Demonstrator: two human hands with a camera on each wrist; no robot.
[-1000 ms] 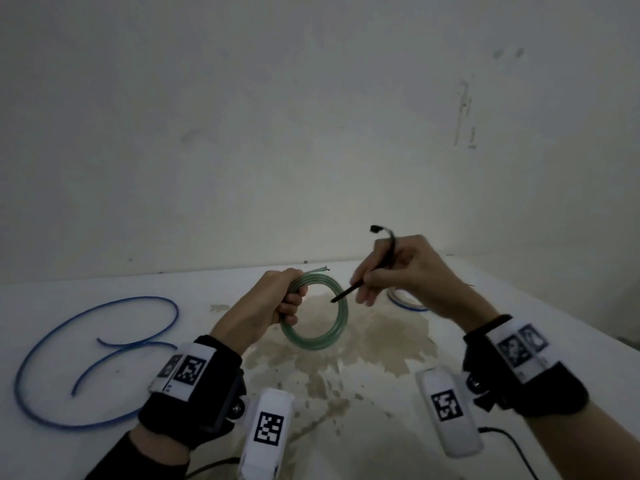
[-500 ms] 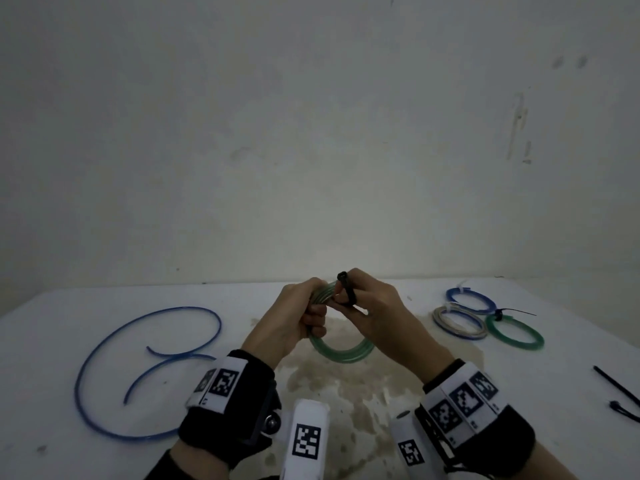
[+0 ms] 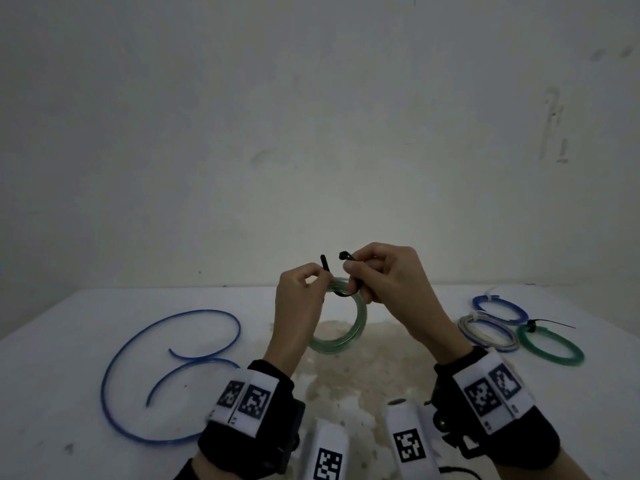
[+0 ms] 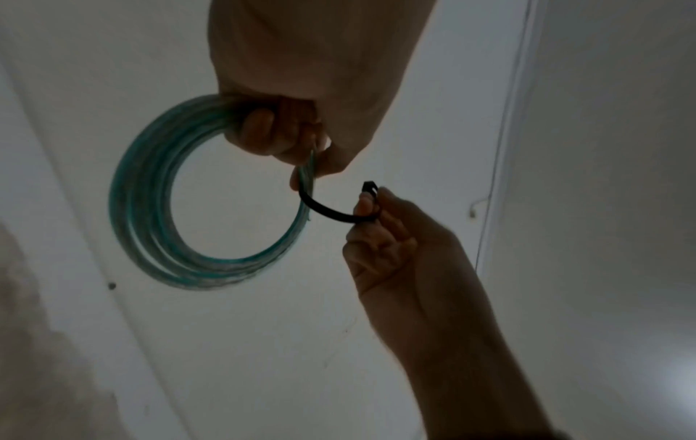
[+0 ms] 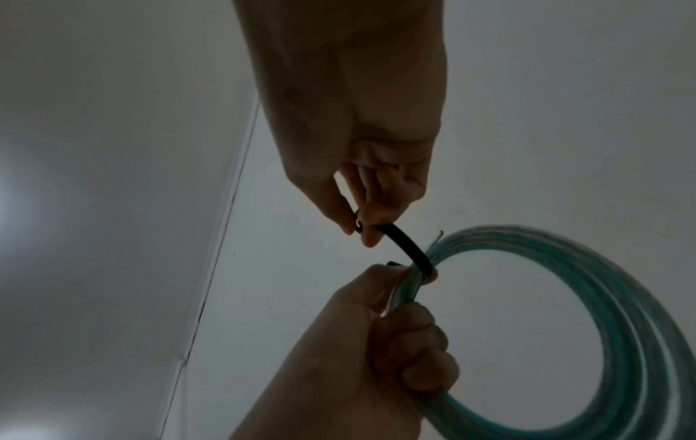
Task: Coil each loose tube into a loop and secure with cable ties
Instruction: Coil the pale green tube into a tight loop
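Observation:
A pale green tube coil [image 3: 346,336] [image 4: 150,214] [image 5: 617,312] hangs above the table, several turns thick. My left hand [image 3: 304,292] [image 4: 297,131] [image 5: 395,312] grips the coil at its top, fingers curled round the bundle. A black cable tie [image 3: 348,278] [image 4: 327,210] [image 5: 406,245] passes under the bundle beside those fingers; its two ends stick up apart. My right hand [image 3: 367,271] [image 4: 371,205] [image 5: 361,223] pinches the tie's head end between thumb and fingertips.
A loose blue tube [image 3: 162,362] lies uncoiled on the white table [image 3: 69,393] at the left. At the right lie three tied coils: blue [image 3: 500,308], grey-white [image 3: 488,332], dark green [image 3: 550,346] with a black tie tail. A brown stain [image 3: 356,368] marks the table's middle.
The right hand brought the tie from the air to the coil and threaded it under the bundle. Both hands rose slightly, and the tie's ends now stand apart above the coil.

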